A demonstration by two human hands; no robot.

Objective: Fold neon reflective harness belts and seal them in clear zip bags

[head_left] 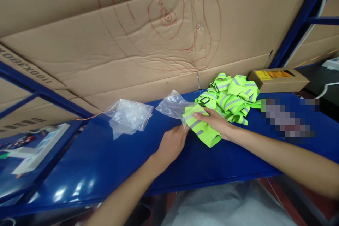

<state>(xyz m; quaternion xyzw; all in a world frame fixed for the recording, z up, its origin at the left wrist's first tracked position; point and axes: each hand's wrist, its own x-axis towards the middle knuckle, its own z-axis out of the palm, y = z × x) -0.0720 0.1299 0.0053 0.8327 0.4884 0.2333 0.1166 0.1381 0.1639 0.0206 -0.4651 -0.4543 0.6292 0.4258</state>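
Observation:
A folded neon-yellow reflective strap [202,129] with grey stripes is held in my right hand [213,122], fingers closed over its upper side. The strap's far end sits at the mouth of a clear plastic bag [173,105], partly inside it. My left hand [173,143] pinches the near edge of that bag, fingertips closed beside the strap. Just behind my right hand lies a heap of more neon reflective straps [230,95], some with black buckles.
A stack of clear zip bags [132,114] lies to the left on the blue table [111,169]. An opened cardboard box [278,80] stands at the back right. A cardboard wall [79,53] with red drawn rings rises behind. Something pixelated lies at the right.

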